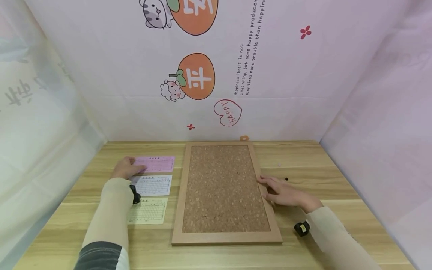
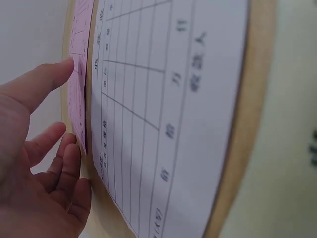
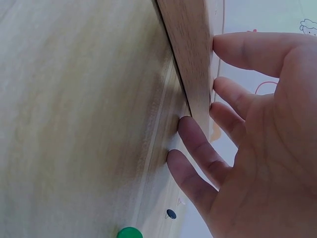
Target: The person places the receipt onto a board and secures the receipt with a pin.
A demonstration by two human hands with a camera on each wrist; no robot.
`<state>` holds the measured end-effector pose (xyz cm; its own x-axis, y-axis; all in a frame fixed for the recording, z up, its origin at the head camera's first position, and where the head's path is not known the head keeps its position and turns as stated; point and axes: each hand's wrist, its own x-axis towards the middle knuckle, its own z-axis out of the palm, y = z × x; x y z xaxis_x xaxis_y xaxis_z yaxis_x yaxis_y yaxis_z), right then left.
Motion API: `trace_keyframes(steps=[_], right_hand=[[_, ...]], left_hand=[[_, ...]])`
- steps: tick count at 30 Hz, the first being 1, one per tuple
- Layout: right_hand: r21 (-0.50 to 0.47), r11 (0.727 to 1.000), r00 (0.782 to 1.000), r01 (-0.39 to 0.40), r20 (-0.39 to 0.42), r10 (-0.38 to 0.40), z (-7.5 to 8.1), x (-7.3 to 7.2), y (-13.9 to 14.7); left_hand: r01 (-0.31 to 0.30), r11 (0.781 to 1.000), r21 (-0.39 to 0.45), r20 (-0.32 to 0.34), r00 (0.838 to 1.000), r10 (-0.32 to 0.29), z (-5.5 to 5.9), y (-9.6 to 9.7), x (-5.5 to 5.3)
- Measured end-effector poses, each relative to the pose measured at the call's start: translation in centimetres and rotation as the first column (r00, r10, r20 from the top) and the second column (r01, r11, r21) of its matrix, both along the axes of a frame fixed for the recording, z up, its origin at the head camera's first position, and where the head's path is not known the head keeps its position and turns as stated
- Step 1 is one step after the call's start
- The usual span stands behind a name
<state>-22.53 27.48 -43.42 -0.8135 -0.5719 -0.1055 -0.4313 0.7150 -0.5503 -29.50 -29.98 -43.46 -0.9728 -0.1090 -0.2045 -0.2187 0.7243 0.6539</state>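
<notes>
Touching pink receipt slip (image 1: 159,164), lower-left in head view, w/ L hand (image 1: 125,168), thumb & fingers apart, w/ white slip (image 1: 152,186) & pale-yellow slip (image 1: 149,212) below; touching right edge of wood-framed corkboard (image 1: 224,187), lower ctr, w/ R hand (image 1: 285,192), fingers spread.

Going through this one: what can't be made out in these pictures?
Head: yellow slip, upper left corner behind black wrist device.
Head: pink slip, left end partly under left hand.
Head: white slip, fine print too small.
Right wrist: green round object, lower part cut off by bottom edge.
</notes>
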Motion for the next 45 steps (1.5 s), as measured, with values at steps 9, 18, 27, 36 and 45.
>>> trace_keyframes(steps=[9,18,27,36,45], right_hand=[[0.022,0.999,0.999,0.032,0.016,-0.033,0.0,0.1,0.0],[0.012,1.0,0.999,0.027,0.019,-0.027,-0.3,-0.2,0.0],[0.011,1.0,1.0,0.023,0.011,-0.023,-0.1,-0.1,0.0],[0.006,1.0,1.0,0.02,0.007,-0.021,0.0,0.2,0.1],[-0.008,1.0,1.0,0.019,0.022,-0.019,0.0,0.2,0.1]], left_hand=[[-0.03,0.995,-0.098,0.019,0.999,0.032,-0.3,0.4,-0.4],[-0.034,0.998,-0.058,0.038,0.999,0.036,-0.9,-0.1,-1.4],[-0.001,1.0,-0.024,0.032,0.999,0.002,-0.9,0.0,-1.9],[-0.005,1.0,-0.031,-0.01,1.0,0.005,-0.6,0.8,-1.5],[-0.016,0.999,-0.032,-0.057,0.998,0.014,-1.1,0.5,-1.9]])
